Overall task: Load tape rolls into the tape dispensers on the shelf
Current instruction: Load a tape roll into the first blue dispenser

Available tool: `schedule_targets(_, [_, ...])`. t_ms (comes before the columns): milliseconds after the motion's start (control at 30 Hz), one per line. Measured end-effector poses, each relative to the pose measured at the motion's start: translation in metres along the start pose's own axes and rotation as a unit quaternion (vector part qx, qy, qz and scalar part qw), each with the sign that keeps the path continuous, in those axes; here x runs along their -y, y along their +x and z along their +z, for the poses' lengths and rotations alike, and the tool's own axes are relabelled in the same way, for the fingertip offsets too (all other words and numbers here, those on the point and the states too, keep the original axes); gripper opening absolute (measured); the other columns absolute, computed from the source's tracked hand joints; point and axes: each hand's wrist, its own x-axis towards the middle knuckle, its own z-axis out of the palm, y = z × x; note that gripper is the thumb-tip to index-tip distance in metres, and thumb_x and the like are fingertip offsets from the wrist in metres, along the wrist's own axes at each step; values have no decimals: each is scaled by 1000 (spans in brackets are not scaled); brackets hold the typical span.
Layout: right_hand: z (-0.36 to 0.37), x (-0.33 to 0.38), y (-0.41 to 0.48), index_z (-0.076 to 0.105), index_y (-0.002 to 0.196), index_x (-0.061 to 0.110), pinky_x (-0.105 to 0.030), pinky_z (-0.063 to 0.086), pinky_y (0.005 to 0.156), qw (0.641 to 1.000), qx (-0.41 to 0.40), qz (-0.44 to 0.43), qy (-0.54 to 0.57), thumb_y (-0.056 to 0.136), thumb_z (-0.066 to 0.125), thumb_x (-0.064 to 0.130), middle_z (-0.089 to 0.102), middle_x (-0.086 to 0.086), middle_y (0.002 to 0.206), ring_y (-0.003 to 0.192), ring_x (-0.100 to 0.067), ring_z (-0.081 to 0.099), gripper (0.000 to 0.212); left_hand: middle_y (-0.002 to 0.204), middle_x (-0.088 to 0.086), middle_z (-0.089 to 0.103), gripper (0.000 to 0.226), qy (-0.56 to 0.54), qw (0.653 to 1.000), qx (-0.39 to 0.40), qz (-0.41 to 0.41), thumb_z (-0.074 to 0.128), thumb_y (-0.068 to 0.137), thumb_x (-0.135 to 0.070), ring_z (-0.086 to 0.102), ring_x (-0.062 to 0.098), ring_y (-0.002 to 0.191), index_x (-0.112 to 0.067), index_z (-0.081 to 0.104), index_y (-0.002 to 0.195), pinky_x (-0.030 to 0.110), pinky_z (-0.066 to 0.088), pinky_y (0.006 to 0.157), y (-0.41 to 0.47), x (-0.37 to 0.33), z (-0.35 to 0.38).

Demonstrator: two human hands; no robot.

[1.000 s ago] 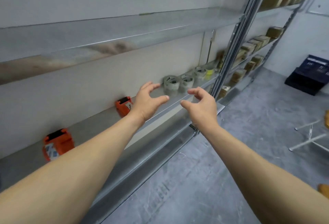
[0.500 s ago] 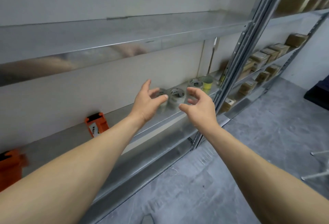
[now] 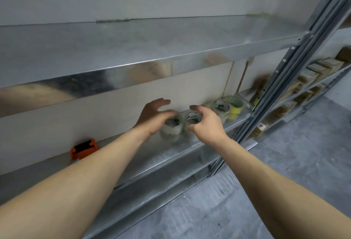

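Honestly, left hand (image 3: 153, 118) and right hand (image 3: 206, 124) are spread, cupping two clear plastic tape rolls (image 3: 192, 118) on the grey metal shelf (image 3: 171, 156) (contact's too blurry to call); I'd grip outer rims squarely.

Both hands have been carried forward to the clear tape rolls on the shelf (image 3: 190, 149), which were well ahead of them a second ago. The left hand (image 3: 152, 117) is now set against the leftmost roll (image 3: 171, 124), with the thumb laid across its top. The right hand (image 3: 207, 124) has been brought to the second roll (image 3: 192, 118), which is now bracketed between forefinger and thumb; contact cannot be judged through the blur. The view has been swung right and closer: only one orange dispenser (image 3: 84, 150) is left in sight, partly covered by the left forearm.
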Motion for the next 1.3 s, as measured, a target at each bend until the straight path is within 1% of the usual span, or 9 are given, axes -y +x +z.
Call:
schedule_targets(67, [7,-1,18,56,136,25,-36,55,90,999,37,-5,-24,72,70,10,57,0,137,91,-19,64,67,137,-3,54,56,13,1000,-9,-10,75,81,-22,48,9,119,-18,57,134,25,40,101,9,3,-3])
schedule_targets(167, [18,-7,42,59,134,26,-34,52,96,993,85,-27,-76,73,71,13,58,-2,136,109,-24,63,63,134,1,60,61,3,999,-23,-30,75,81,-17,55,13,119,-15,52,138,25,43,95,20,7,-4])
schedule_targets(267, [34,-14,62,62,132,25,-22,45,91,977,138,-69,-150,77,70,15,59,-3,133,116,-26,59,56,130,7,63,39,13,997,-58,-48,74,82,-11,57,13,118,-10,66,120,20,40,89,25,11,-5])
schedule_targets(400, [52,-24,84,55,139,22,-34,47,103,949,215,-97,-208,84,65,17,56,-3,142,125,-26,56,56,135,4,59,22,58,994,-73,-65,71,85,-18,52,18,127,-14,69,107,21,37,90,27,10,-5])
schedule_targets(533, [63,-34,100,51,141,26,-39,50,101,928,249,-121,-250,85,61,15,56,-3,144,126,-27,56,58,148,2,47,64,-7,992,-86,-90,73,84,-15,46,19,134,-16,48,142,24,41,94,24,9,1])
schedule_targets(667, [74,-47,109,52,137,25,-41,53,96,900,272,-153,-304,89,54,14,59,-4,137,120,-29,59,49,149,-4,46,29,8,987,-125,-103,73,83,-18,47,15,133,-17,71,112,23,34,95,16,8,6])
schedule_targets(933, [83,-52,113,65,103,17,-38,53,83,862,280,-214,-363,94,50,25,67,-5,116,104,-28,63,19,150,0,45,31,-11,975,-186,-125,76,80,-18,47,17,131,-30,68,108,25,38,99,5,12,13])
schedule_targets(1133, [81,-48,112,52,116,10,-41,51,80,911,258,-170,-274,98,43,17,65,-12,114,102,-35,63,22,140,3,54,28,-25,965,-224,-136,76,80,-14,51,17,127,-23,70,106,22,37,97,-3,12,17])
schedule_targets(1300, [73,-22,100,50,95,9,-35,44,63,975,188,-118,-12,102,34,25,59,-7,83,75,-27,58,24,133,1,61,42,20,953,-259,-157,76,81,-26,55,17,123,-19,66,122,21,41,94,-9,9,19])
